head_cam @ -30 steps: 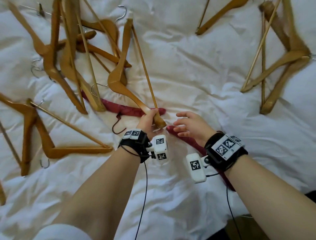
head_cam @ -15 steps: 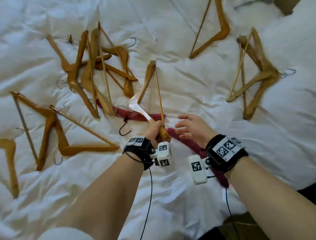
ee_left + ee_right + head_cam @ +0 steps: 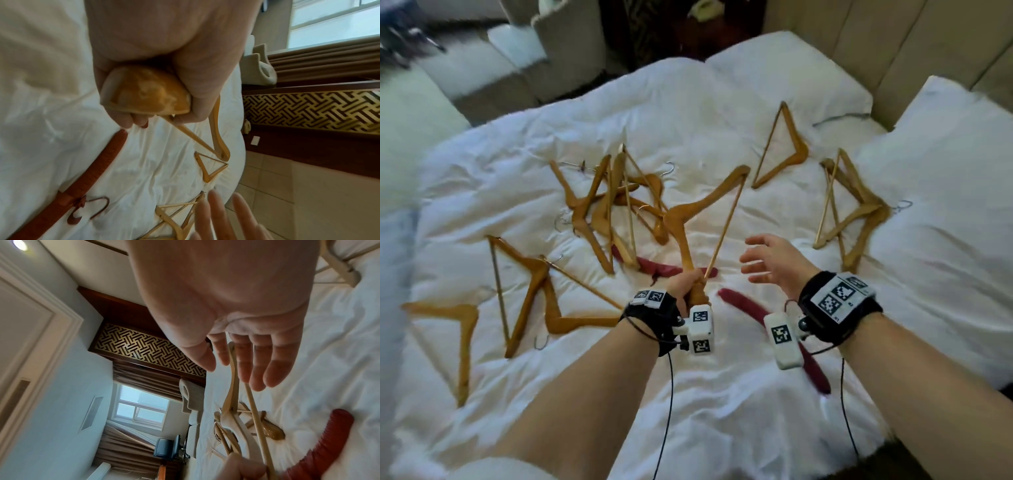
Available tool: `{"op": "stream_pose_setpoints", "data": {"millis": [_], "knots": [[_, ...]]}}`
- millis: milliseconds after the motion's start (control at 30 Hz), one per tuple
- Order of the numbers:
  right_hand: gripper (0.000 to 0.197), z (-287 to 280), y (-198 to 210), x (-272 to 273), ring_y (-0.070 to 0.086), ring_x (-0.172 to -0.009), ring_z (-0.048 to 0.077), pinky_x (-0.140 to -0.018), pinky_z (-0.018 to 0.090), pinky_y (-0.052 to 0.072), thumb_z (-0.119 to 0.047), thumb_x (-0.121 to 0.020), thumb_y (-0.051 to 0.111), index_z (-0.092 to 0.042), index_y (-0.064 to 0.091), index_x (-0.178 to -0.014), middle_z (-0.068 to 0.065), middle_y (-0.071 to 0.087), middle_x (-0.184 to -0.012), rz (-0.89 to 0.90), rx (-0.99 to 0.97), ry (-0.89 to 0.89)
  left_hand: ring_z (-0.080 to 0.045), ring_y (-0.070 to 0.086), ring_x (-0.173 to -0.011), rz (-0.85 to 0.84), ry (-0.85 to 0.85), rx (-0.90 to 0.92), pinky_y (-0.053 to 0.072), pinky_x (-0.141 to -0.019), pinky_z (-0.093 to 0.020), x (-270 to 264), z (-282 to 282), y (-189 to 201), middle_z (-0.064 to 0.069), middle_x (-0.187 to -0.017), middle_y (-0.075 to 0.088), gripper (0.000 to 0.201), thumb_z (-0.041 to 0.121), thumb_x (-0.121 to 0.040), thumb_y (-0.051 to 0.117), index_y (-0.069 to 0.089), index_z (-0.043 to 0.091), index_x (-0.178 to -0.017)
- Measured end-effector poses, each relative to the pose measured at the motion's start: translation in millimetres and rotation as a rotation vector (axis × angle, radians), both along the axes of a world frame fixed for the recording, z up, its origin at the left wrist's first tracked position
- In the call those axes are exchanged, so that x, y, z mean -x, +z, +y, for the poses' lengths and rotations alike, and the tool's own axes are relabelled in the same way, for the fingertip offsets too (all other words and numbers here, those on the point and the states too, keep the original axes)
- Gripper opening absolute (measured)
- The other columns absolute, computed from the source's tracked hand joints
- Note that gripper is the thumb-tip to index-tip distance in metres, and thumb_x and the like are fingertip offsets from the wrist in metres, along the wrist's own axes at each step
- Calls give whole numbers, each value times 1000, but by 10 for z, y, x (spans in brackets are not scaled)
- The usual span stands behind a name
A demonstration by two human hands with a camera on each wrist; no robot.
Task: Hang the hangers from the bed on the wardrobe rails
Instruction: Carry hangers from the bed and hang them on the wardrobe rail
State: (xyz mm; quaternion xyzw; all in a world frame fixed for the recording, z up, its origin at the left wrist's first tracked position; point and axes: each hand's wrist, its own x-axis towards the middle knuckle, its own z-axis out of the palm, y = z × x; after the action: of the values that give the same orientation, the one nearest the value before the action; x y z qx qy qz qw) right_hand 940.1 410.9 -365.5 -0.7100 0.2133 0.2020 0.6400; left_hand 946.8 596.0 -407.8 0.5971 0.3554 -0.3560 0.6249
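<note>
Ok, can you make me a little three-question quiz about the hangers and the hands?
1. True or false: the left hand grips a wooden hanger.
2. What colour is the padded hanger lying on the bed?
3. The right hand is: A) holding a hanger, B) open and empty, C) flat on the bed.

Key: 1 true; 2 red; 3 B.

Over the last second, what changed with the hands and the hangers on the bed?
The left hand, gripping one end of a wooden hanger, has swung it up off the bed so it stands raised. The right hand lifted off the red padded hanger and spread open, holding nothing. The red hanger and the other wooden hangers stayed where they lay.
</note>
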Motion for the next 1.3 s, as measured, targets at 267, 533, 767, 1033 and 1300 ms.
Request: {"op": "stream_pose_setpoints", "data": {"millis": [267, 533, 767, 1033, 1300], "knots": [[33, 6, 822, 140, 65, -86, 25, -68, 34, 55, -10, -96, 56, -15, 50, -128, 15, 64, -109, -167, 54, -12, -16, 34, -51, -204, -103, -205, 29, -56, -25, 94, 538, 853, -5, -59, 40, 24, 5, -86, 58, 46, 12, -66], [42, 103, 1361, 195, 63, -92, 25, -70, 35, 55, -9, -94, 59, -13, 49, -134, 14, 61, -114, -315, 155, -22, -21, 55, -63, -582, -380, -565, 45, -55, -26, 182, 1050, 1799, -8, -71, 59, 14, 8, -72, 77, 68, 4, -82], [74, 158, 1619, 166, 49, -120, 29, -65, 26, 41, -4, -91, 66, -10, 29, -154, 12, 36, -153, -397, 367, -98, -19, 60, -62, -817, -583, -768, 47, -45, -19, 372, 1273, 2527, -4, -66, 62, 16, 3, -66, 78, 69, 10, -78], [40, 48, 1371, 43, 66, -90, 32, -79, 48, 59, -10, -72, 82, -10, 64, -108, 15, 66, -97, -467, 353, -39, -15, 63, -72, -941, -685, -777, 48, -61, -24, 557, 1356, 2804, -5, -81, 71, 34, 7, -64, 81, 76, 16, -96], [23, -113, 1331, 110, 53, -63, 21, -66, 38, 46, -19, -85, 78, -10, 59, -75, 6, 54, -65, -438, 258, 38, -12, 60, -75, -961, -681, -934, 49, -64, -25, 599, 1145, 2837, 5, -81, 67, 40, 9, -64, 79, 72, 25, -100]]}}
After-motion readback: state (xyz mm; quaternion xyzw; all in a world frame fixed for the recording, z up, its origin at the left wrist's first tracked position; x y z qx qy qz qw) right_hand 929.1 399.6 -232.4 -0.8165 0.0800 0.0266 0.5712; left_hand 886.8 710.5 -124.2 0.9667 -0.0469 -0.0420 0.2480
